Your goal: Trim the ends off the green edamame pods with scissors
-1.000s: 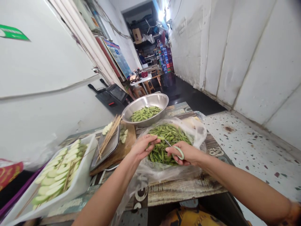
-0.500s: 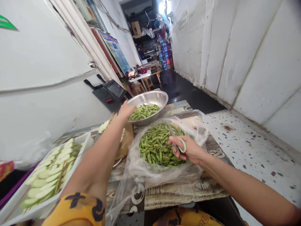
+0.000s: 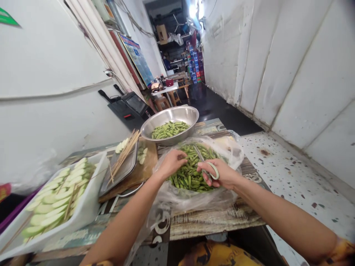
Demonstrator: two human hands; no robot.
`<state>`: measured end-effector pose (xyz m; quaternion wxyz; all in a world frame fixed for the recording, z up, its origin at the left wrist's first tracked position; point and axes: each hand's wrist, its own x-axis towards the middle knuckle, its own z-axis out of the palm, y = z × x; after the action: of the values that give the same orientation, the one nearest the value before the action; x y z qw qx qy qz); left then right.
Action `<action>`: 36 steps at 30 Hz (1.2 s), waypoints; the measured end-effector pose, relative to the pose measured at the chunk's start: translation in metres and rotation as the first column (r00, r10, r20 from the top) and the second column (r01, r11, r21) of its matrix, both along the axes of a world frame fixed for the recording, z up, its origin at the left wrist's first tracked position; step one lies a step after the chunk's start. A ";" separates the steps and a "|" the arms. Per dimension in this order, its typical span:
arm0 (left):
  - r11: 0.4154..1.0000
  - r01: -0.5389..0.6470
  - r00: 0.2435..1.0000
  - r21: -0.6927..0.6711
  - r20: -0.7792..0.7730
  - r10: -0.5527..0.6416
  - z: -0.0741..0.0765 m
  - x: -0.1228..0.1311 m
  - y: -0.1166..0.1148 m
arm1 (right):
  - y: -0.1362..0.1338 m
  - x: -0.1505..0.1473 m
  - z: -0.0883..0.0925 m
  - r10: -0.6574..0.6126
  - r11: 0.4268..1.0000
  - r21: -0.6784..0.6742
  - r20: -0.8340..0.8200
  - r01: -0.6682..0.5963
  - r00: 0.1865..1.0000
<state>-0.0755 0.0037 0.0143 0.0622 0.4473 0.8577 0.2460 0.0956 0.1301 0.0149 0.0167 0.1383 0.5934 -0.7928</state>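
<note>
Green pods [image 3: 188,179] fill a plastic bag [image 3: 235,152] near the right edge of the tabletop [image 3: 205,227]; right hand [image 3: 223,174] grips scissors [image 3: 199,153]; left hand [image 3: 170,163] is over them, grip unclear.

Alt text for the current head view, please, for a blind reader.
The right hand holds scissors over green pods in a plastic bag; the left hand is over their left side. Beyond sits a metal bowl of more pods. To the left are sticks on a tray and a white tub of pale slices.
</note>
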 end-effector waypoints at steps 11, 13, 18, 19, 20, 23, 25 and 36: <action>0.961 -0.189 0.885 0.204 0.459 0.076 0.024 0.034 -0.014 | -0.005 0.003 -0.003 0.124 0.967 0.211 0.106 -0.144 0.987; 0.969 -0.160 0.874 0.190 0.483 0.050 0.025 0.037 -0.014 | -0.006 0.003 -0.002 0.130 0.962 0.228 0.096 -0.149 0.987; 0.969 -0.145 0.853 0.200 0.522 0.020 0.021 0.042 -0.016 | -0.005 0.004 -0.002 0.159 0.954 0.246 0.078 -0.174 0.984; 0.968 -0.152 0.843 0.202 0.538 0.020 0.020 0.043 -0.016 | -0.005 0.004 -0.001 0.161 0.953 0.246 0.077 -0.175 0.984; 0.966 -0.159 0.831 0.204 0.556 0.019 0.020 0.044 -0.017 | -0.006 0.004 -0.001 0.159 0.953 0.248 0.079 -0.174 0.984; 0.962 -0.180 0.778 0.204 0.628 0.013 0.019 0.044 -0.017 | -0.007 0.005 0.002 0.142 0.948 0.273 0.091 -0.161 0.986; 0.961 -0.202 0.716 0.189 0.698 0.013 0.020 0.042 -0.017 | -0.008 0.005 0.002 0.130 0.947 0.283 0.100 -0.153 0.986; 0.827 -0.505 0.364 0.245 0.930 -0.053 0.030 0.036 -0.018 | -0.008 0.001 -0.009 0.122 0.985 0.118 0.014 -0.123 0.992</action>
<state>-0.0396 -0.0143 0.0439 0.3663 0.1095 0.6409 0.6656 0.0966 0.1224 0.0057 0.0591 0.1047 0.6468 -0.7531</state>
